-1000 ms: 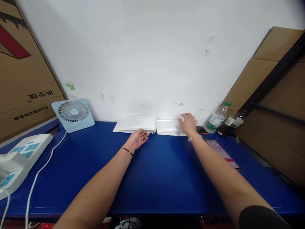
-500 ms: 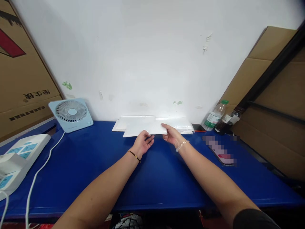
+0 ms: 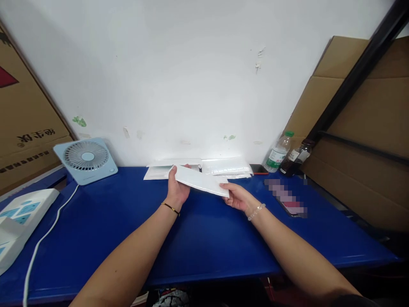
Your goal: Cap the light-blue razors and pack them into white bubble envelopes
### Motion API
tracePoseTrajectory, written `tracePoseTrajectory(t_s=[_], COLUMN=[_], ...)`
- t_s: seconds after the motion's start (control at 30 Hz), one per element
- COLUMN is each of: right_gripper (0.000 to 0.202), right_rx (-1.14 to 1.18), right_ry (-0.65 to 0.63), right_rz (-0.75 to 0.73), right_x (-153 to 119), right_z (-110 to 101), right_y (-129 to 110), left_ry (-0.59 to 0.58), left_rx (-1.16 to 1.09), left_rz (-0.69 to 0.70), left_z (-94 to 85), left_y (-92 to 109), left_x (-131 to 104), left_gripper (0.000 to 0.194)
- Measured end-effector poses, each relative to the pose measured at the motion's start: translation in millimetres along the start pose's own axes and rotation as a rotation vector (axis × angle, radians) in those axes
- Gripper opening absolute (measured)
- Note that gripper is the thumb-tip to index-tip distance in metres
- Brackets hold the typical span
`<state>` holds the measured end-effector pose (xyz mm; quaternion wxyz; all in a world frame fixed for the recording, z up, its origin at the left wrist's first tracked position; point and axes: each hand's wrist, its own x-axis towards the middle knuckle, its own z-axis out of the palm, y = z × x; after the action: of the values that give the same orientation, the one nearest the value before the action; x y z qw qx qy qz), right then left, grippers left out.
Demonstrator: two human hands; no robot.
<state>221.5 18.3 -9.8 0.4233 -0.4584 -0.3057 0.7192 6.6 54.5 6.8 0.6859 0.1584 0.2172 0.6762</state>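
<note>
Left hand (image 3: 178, 189) has one end of a flat white packet (image 3: 202, 179), right hand (image 3: 239, 197) is pinching the other, both holding it over the blue table (image 3: 204, 238). More white packets (image 3: 227, 165) lie behind, by the wall (image 3: 191, 85).

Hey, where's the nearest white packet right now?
In the head view, the white packet is near centre, held by the left hand and right hand, in front of the white stacks.

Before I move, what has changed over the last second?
The right hand has drawn a packet leftward off the right stack and toward the person; the left hand has taken its other end. The fan and bottles stayed put.
</note>
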Motion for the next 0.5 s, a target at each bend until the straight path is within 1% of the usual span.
tracePoseTrajectory(t_s=[0.07, 0.13, 0.2, 0.3, 0.4, 0.5], right_gripper=[0.018, 0.022, 0.024, 0.018, 0.013, 0.018], right_rx=[-0.063, -0.181, -0.326, -0.462, -0.518, -0.617], right_ry=[0.035, 0.066, 0.096, 0.141, 0.199, 0.214], right_rz=[-0.051, -0.106, -0.182, -0.297, -0.353, -0.388], right_x=[2.9, 4.0, 3.0, 1.2, 3.2, 5.2], right_z=[2.2, 0.7, -3.2, -10.3, -17.8, -23.6], right_y=[3.6, 5.1, 4.0, -0.3, -3.3, -3.9], left_ry=[0.035, 0.034, -0.002, -0.07, -0.112, -0.152], left_rx=[0.038, 0.093, 0.164, 0.274, 0.32, 0.317], left_rz=[0.097, 0.193, 0.289, 0.403, 0.463, 0.46], left_z=[0.3, 0.5, 1.8, 8.0, 19.9, 34.6], left_y=[11.2, 19.6, 24.1, 25.5, 25.7, 27.7], left_x=[2.4, 2.9, 1.1, -5.9, -15.7, -23.9], left_gripper=[0.028, 0.028, 0.027, 0.025, 0.031, 0.046])
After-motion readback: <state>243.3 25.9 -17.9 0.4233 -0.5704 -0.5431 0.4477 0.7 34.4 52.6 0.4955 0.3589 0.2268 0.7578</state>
